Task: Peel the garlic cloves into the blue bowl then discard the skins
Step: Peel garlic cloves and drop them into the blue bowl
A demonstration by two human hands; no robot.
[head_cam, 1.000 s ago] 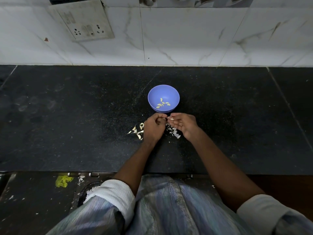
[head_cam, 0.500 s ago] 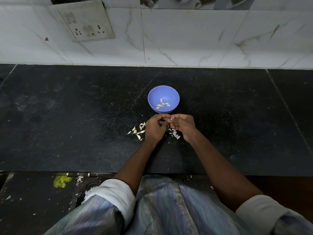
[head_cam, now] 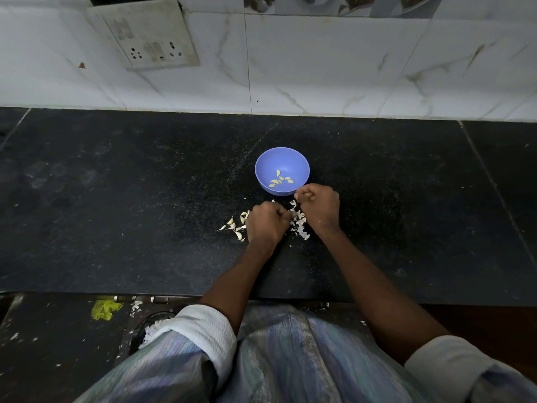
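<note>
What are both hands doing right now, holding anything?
Left hand: fingers curled, low over the skins; contents hidden, cannot tell.
Right hand: fingers curled at the blue bowl rim; contents cannot be told.

**Materials and finishes in front of you**

You work on a dark speckled stone counter (head_cam: 145, 213), matt and dusty. Your blue bowl (head_cam: 263, 170) looks like smooth plastic with a soft sheen. The garlic skins (head_cam: 299, 225) are thin and papery. The wall tiles (head_cam: 334, 68) are glossy marble-patterned. Your sleeve (head_cam: 203, 330) is ribbed white cloth.
</note>
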